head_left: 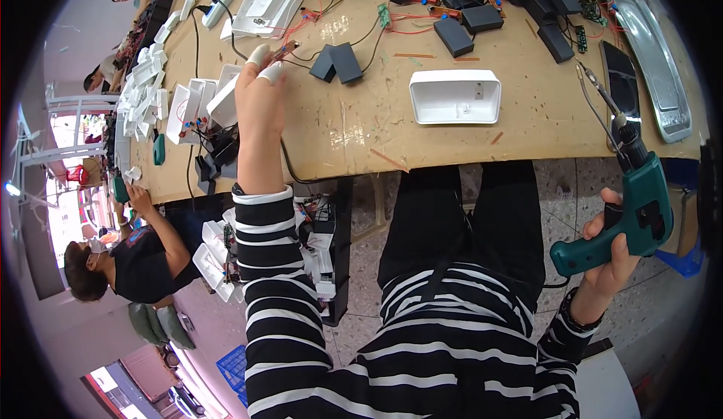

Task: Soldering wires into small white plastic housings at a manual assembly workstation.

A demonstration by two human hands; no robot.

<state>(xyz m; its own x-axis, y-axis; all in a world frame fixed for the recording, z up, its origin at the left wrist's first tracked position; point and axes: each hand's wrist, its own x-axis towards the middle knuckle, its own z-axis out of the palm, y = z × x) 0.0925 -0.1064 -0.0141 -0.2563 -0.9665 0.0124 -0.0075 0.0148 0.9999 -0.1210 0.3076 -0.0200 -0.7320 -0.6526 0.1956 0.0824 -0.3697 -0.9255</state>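
Around the white rectangular tray [455,96], two hands are showing, one green power drill [640,208] is sitting right of it, two dark wedge blocks [337,63] are lying left, and about six black boxes [482,18] are lying beyond it.

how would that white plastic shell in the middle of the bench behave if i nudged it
The white plastic shell looks hollow and thin-walled, so probably light for its size. It lies flat and open side up on the wooden bench, so it would likely slide, not tip or roll. Its rounded rectangular form suggests it is fairly stiff.
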